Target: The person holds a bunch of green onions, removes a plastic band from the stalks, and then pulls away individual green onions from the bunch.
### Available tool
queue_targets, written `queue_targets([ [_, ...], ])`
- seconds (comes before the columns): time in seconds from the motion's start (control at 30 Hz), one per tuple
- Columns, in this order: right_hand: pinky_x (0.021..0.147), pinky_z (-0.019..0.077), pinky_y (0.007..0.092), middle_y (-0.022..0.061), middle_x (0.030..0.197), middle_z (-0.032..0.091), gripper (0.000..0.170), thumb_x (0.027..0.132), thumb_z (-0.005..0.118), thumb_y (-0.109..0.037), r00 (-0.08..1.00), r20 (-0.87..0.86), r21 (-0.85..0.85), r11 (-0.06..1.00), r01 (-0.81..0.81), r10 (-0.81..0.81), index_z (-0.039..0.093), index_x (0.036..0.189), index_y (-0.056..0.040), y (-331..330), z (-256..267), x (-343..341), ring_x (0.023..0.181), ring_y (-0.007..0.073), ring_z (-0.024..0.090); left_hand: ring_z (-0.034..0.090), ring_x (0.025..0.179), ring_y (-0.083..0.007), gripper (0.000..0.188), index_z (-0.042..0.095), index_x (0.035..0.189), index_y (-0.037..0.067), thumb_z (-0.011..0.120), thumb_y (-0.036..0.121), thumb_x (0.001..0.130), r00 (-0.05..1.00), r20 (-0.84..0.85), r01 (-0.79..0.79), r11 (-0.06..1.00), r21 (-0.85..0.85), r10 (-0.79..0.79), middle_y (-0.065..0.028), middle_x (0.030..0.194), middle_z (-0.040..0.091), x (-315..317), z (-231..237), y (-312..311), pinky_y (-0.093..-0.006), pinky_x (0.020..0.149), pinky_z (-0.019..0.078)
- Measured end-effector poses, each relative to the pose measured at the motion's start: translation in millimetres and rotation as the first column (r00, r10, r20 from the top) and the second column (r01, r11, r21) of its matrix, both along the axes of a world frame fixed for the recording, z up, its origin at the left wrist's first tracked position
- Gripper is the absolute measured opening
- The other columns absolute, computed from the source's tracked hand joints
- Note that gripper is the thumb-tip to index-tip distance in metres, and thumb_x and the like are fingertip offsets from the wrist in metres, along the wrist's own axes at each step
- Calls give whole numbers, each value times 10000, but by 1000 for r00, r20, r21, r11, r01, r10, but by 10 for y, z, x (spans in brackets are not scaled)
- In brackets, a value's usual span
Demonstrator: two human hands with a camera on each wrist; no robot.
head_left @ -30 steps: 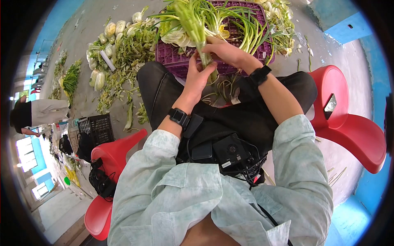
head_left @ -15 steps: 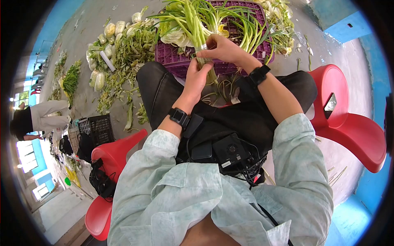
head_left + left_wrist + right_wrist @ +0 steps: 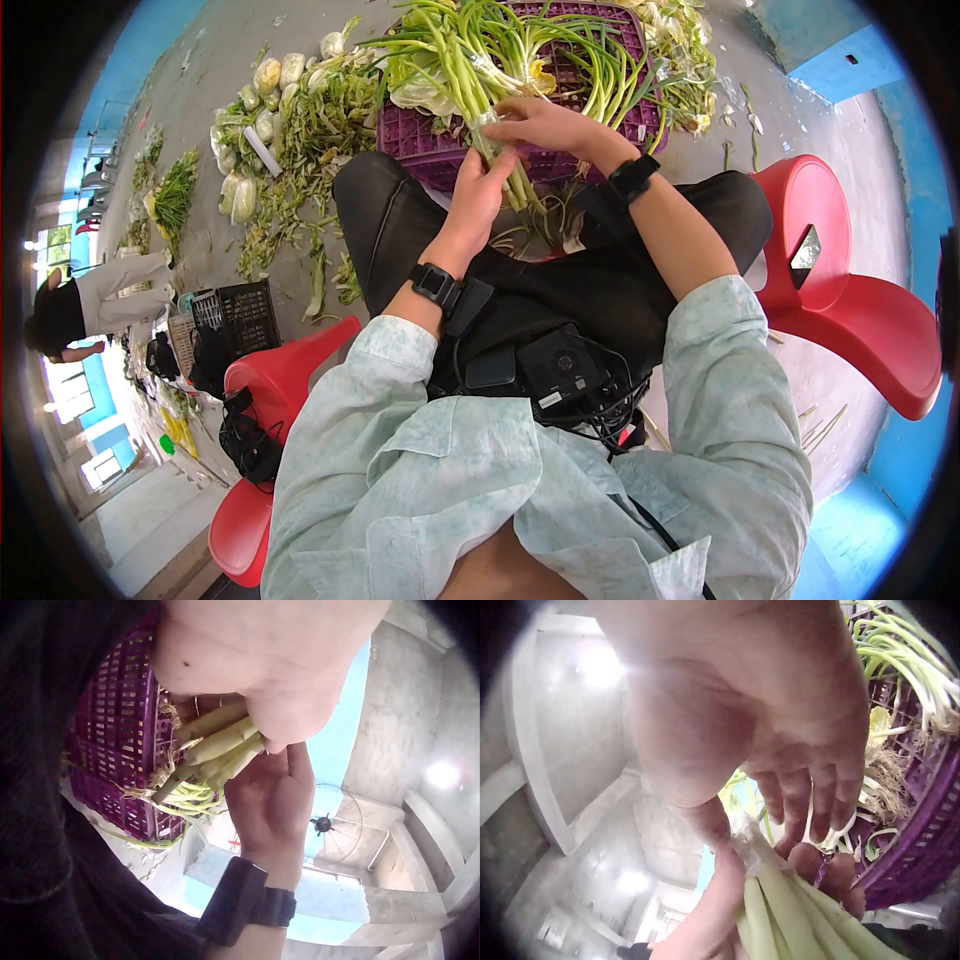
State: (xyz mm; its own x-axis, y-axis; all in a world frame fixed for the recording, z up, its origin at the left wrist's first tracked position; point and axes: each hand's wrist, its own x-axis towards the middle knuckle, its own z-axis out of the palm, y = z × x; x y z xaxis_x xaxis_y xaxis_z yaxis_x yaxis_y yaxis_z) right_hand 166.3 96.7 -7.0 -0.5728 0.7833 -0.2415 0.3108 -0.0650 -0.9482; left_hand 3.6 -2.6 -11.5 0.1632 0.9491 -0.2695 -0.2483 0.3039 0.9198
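A bunch of long pale-green stalks [image 3: 455, 70], bound with a band of clear plastic wrap [image 3: 754, 841], is held over my lap at the crate's near edge. My left hand [image 3: 478, 192] grips it low down, thumb across the stalks. Just above, my right hand [image 3: 548, 128] pinches the bunch at the wrap between thumb and fingers. Cut stalk ends [image 3: 217, 746] stick out below the left hand in the left wrist view. Behind the bunch, spring onions [image 3: 605, 95] with roots and a leafy cabbage [image 3: 412, 92] lie on the purple crate [image 3: 408, 140].
Trimmed leaves [image 3: 330, 130] and several cabbages [image 3: 268, 75] lie on the floor to the left, more greens [image 3: 690, 60] to the right. Red chairs [image 3: 815, 230] stand either side. A black crate [image 3: 248, 312] and another person [image 3: 100, 295] are at far left.
The bunch has tilted so its tops lean away to the left, and its lower ends have swung right. My right hand slid slightly along the wrap. The far person has shifted.
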Motion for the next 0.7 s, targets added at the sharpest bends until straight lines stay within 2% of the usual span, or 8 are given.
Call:
queue_targets([
  [0.13,826,485,300,13,1012,658,456,988,690,-375,987,-56,-201,967,-156,148,660,1243,1,-14,96,30,903,101,577,624,1006,-130,235,565,1247,44,547,203,1075,998,57,15,999,44,-18,-51,1093,654,20,-10,-5,-306,881,501],
  [0.33,801,471,257,-23,965,657,420,991,691,-392,980,-163,11,994,-110,111,691,1184,-18,-46,17,0,886,60,569,623,1010,-135,229,559,1257,46,541,183,1073,999,30,-16,996,82,13,-51,1095,650,26,-11,14,-305,880,500],
  [0.43,765,469,247,-21,944,662,412,1004,668,-403,990,-108,-20,995,-93,90,700,1140,-15,-63,97,23,858,54,570,633,1002,-147,229,561,1246,54,545,196,1068,999,31,11,999,44,-13,-52,1076,648,4,54,0,-315,869,506],
  [0.53,743,470,250,-14,931,672,440,1010,651,-428,992,-87,-129,987,-98,87,700,1129,-8,-76,199,33,820,55,572,646,985,-163,237,563,1236,63,556,223,1060,997,78,23,1000,-7,-22,-53,1047,646,-7,45,4,-330,855,514],
  [0.63,719,467,253,-11,895,671,458,1015,635,-447,992,-126,-140,990,3,-21,702,1106,-4,-102,158,-8,788,53,570,654,966,-178,247,561,1236,69,562,236,1054,992,127,21,999,-44,-15,-53,1027,644,-20,39,5,-343,850,521],
  [0.7,718,464,256,-9,893,670,463,1013,639,-450,985,-169,-206,978,-16,-20,706,1111,-2,-84,154,3,788,57,566,655,956,-181,253,558,1242,71,561,239,1053,990,140,27,998,-56,-19,-53,1022,643,-27,51,7,-347,850,523],
])
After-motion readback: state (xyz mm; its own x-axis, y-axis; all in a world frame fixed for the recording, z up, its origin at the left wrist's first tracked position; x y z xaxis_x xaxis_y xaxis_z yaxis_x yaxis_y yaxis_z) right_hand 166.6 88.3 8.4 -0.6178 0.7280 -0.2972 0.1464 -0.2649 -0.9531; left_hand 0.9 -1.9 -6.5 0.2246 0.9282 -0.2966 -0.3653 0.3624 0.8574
